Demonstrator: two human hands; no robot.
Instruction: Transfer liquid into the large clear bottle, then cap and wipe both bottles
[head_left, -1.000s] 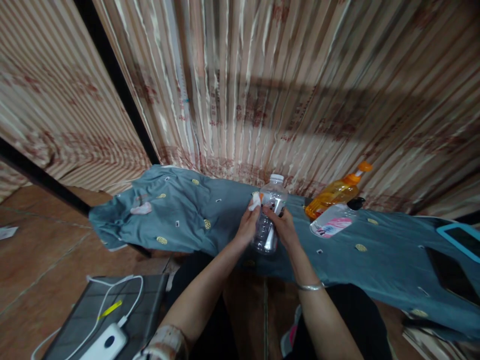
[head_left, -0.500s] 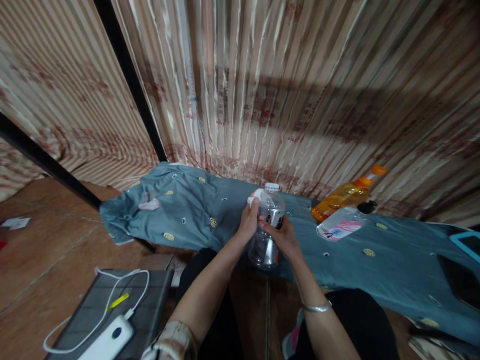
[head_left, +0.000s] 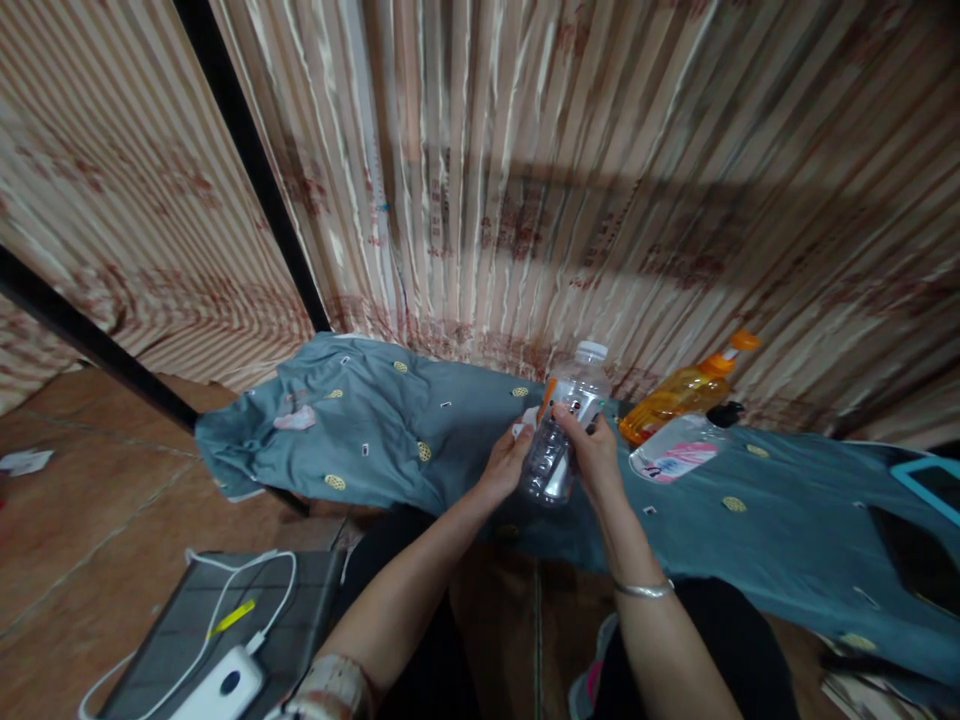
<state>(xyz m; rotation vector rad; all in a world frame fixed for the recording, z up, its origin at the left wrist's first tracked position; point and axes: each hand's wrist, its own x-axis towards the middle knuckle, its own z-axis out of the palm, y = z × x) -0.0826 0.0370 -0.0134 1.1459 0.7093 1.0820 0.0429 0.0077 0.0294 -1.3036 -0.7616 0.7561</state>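
Note:
A clear plastic bottle with a white cap and a silver and orange label tilts to the right above the blue cloth. My right hand grips its right side, thumb across the label. On the bottle's left side is my left hand, its fingers closed on a small white tissue that is pressed near the bottle wall. The far fingers of both hands are hidden behind the bottle.
Right of my hands, an orange bottle and a clear pump bottle lie on the blue cloth. Farther right are a dark phone and a blue-framed object. A white power bank with its cable sits lower left.
The bottle has moved right and slightly up and now leans right. My right hand has moved with it, and my left hand with the tissue sits lower along its left side.

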